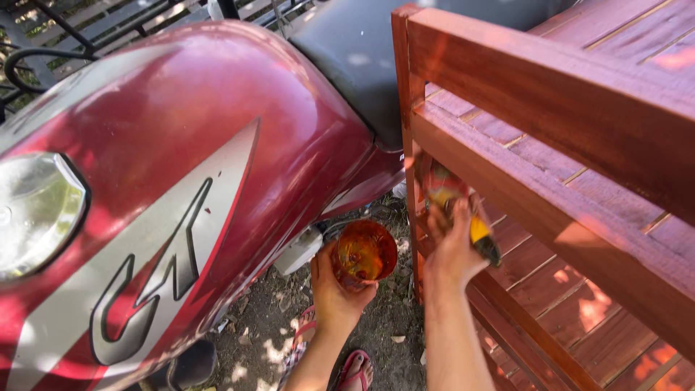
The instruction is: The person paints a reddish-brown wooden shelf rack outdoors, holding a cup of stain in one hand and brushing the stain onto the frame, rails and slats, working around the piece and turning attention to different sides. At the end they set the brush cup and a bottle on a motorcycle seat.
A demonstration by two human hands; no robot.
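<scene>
- Reddish-brown stain fills a small clear cup [365, 253], round-mouthed and glossy, which the left hand [334, 289] holds from below with the fingers curled around its wall.
- Held low between the motorcycle and the wooden frame, the cup sits above the dirt ground [376, 333], just beside the frame's corner post.
- Wrapped around a paintbrush [474, 228], the right hand [452, 253] has its fingers closed on the handle; the handle looks yellow with a dark ferrule, and the bristle end is blurred against the wood, so I cannot tell exactly where it touches.
- Slatted and freshly coloured, the wooden frame [550, 94] is made of squared rails in a warm red-brown with a visible grain and pale joints between the boards.
- Smooth, curved and shiny, the red motorcycle fuel tank [188, 145] carries a silver graphic; a black matte seat [347, 58] lies behind it.
- Risk, as I judge it: the cup is open and close to the tank, so a tilt or a knock from the brush arm could spill stain onto the paintwork or the sandalled feet [355, 369] below.
- Drips off a loaded brush could also mark the ground or run down the post unevenly.
</scene>
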